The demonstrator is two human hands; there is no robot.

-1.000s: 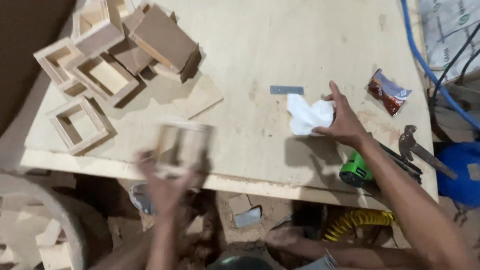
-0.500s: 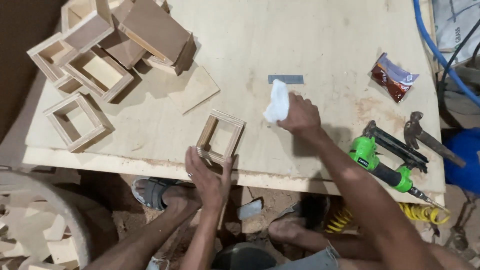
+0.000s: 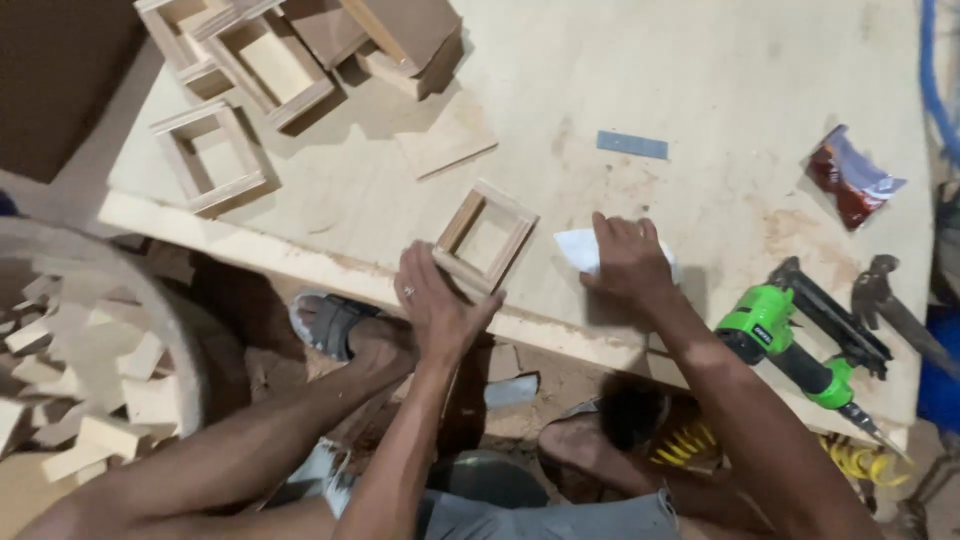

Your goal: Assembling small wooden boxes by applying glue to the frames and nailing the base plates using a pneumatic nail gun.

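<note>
A small open square wooden frame lies flat near the front edge of the plywood table. My left hand grips its near side, fingers curled over the wood. Just right of the frame, my right hand presses down on a folded white sheet that looks like sandpaper, covering most of it.
Several more wooden frames and boxes are piled at the table's far left. A green nail gun and a hammer lie at the right, a red snack packet beyond them. Wood offcuts sit on the floor to the left.
My left hand has laid the frame flat on the table from a raised hold. My right hand carried the white sheet leftward and set it down beside the frame.
</note>
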